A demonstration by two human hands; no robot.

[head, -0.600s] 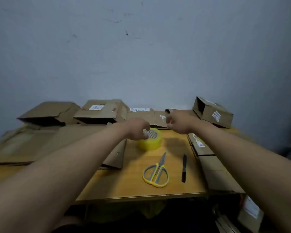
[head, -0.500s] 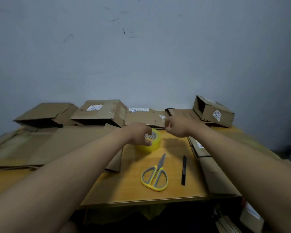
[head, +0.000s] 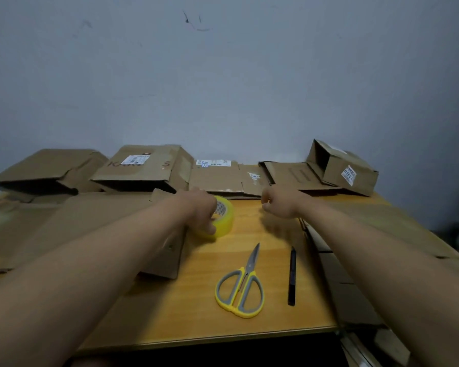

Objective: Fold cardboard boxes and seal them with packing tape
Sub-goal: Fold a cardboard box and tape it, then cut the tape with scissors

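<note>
One head-worn wide-angle view looks forward and down from the near edge of the table (head: 196,308), close over it, facing the wall (head: 223,88) beyond.

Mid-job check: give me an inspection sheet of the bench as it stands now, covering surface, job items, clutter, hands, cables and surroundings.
Surface: orange-brown wooden table, bare in the middle.
Job's things: yellow roll of packing tape near the centre; flattened brown cardboard boxes at left, right and back; small folded cardboard box at back right, lying on its side.
Clutter: yellow-and-grey scissors, closed; thin black pen just to their right.
Hands: left hand grips the tape roll; right hand curled above the table, whether it pinches anything is unclear.
Cables: nothing seen.
Surroundings: plain grey wall with scuff marks.
</note>
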